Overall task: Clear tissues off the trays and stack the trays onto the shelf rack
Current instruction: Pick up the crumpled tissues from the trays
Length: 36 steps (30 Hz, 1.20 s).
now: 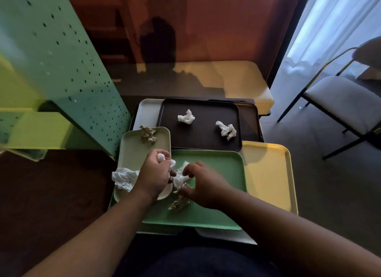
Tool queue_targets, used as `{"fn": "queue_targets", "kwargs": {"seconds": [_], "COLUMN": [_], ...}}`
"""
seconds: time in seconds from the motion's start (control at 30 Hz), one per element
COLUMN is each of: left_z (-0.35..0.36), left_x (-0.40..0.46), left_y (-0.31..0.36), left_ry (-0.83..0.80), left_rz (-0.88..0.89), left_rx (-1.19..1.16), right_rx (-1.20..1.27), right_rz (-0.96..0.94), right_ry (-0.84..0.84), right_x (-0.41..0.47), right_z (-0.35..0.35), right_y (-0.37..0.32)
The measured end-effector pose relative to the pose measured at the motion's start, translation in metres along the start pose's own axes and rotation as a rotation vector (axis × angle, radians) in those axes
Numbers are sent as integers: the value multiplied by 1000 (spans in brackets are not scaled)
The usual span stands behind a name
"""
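1. Gathering tissues is the step in hand: the left hand (153, 173) is closed around a white wad (161, 157) over the right edge of the pale green tray (132, 147), and the right hand (203, 184) has its fingers spread and curled, coming onto the white tissue (180, 176) at the left end of the green tray (216, 165).
2. That tissue lies between the two hands, just beyond the right thumb and touching or nearly touching the left knuckles; the right hand looks the nearer to take it. Its long axis runs roughly away from the person.
3. A brownish crumple (179, 202) sits below it, by the right wrist, lying slantwise.
4. More remain: a large white tissue (123, 177) at the pale tray's near left edge, a brown one (147, 134) at its far edge, and two white ones (186, 116) (226, 130) on the dark tray (202, 136).
5. No tray is stacked yet on the green shelf rack (61, 70) at left; the yellow tray (270, 173) looks bare.
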<state>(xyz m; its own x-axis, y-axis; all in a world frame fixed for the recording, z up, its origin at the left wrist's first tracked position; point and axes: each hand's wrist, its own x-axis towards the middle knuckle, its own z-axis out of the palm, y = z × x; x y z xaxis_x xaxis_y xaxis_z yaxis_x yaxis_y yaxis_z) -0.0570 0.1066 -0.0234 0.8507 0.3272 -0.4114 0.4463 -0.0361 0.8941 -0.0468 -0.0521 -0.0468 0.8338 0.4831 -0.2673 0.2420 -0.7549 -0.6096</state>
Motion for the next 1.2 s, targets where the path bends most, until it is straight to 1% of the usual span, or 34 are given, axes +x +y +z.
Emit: {"fn": "queue_targets", "kwargs": {"seconds": [0.07, 0.13, 0.2, 0.3, 0.43, 0.53, 0.57, 0.6, 0.63, 0.67, 0.7, 0.77, 0.8, 0.87, 0.93, 0.97, 1.0, 1.07, 1.13, 1.2], "left_z": [-9, -16, -21, -24, -18, -8, -4, -2, -1, -3, -5, -13, -18, -26, -33, -35, -38, -41, -42, -44], "left_x": [2, 3, 2, 1, -2, -6, -8, -8, -8, -6, -4, 1, 2, 4, 5, 5, 5, 4, 2, 2], "left_y": [-3, -5, -7, -10, -10, -5, -4, -4, -4, -5, -6, -7, -7, -9, -12, -13, -15, -18, -17, -19], "left_ry": [30, 32, 20, 6, -39, -135, -143, -113, -48, 27, 90, 135, 131, 121, 127, 132, 136, 125, 94, 45], "left_rz": [12, 30, 50, 70, 58, 14, 10, 21, 54, 86, 101, 92, 86, 100, 104, 100, 93, 85, 65, 26], "left_rx": [27, 48, 73, 75, 36, -33, -34, -12, 26, 54, 47, -10, -15, 31, 62, 59, 54, 33, -6, -58], "right_rx": [-169, -295, -257, 7, 570, 853, 908, 924, 891, 804, 679, 366, 208, -36, -213, -259, -259, -141, 39, 179], "right_rz": [2, -13, 22, 109, 158, 117, 107, 100, 101, 121, 154, 194, 190, 180, 178, 178, 180, 175, 95, -25], "right_ry": [-113, -152, -136, -55, 106, 98, 73, 52, 45, 56, 86, 129, 105, -15, -124, -141, -122, -5, 115, 135], "right_x": [1, 3, 7, 13, 17, 22, 23, 25, 27, 29, 30, 32, 34, 37, 42, 45, 46, 48, 49, 50], "right_z": [11, 18, 19, 10, -12, -19, -19, -17, -15, -12, -8, -1, 3, 10, 13, 13, 11, 7, 2, 0], "right_y": [-4, -4, -2, 4, -4, -16, -19, -21, -22, -21, -18, -11, -7, -1, 2, 2, 0, -5, -18, -38]}}
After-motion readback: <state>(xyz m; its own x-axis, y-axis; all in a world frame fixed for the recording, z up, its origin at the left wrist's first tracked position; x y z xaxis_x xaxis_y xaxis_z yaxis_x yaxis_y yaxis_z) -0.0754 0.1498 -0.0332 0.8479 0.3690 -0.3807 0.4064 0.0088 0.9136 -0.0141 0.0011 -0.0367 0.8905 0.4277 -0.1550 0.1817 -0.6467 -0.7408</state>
